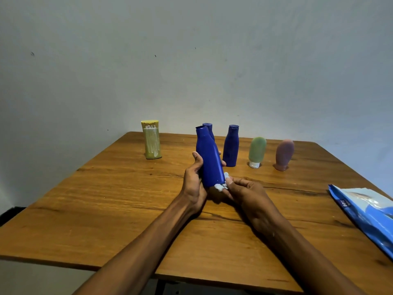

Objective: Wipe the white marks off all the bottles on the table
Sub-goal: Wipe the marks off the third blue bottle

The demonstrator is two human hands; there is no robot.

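My left hand (194, 184) grips a dark blue bottle (209, 158), tilted and lifted above the wooden table (106, 209). My right hand (244, 192) pinches a small white wipe (222, 185) against the bottle's lower edge. Behind it stand a second blue bottle (209, 128), mostly hidden, and a third blue bottle (231, 145). A yellow bottle (151, 140) with white streaks on its front stands at the back left. A green tube (257, 151) and a pink tube (284, 154) stand cap-down at the back right.
A blue and white wipes packet (368, 211) lies at the table's right edge. A pale wall rises right behind the table. Bare wood lies on the left and near sides of the table.
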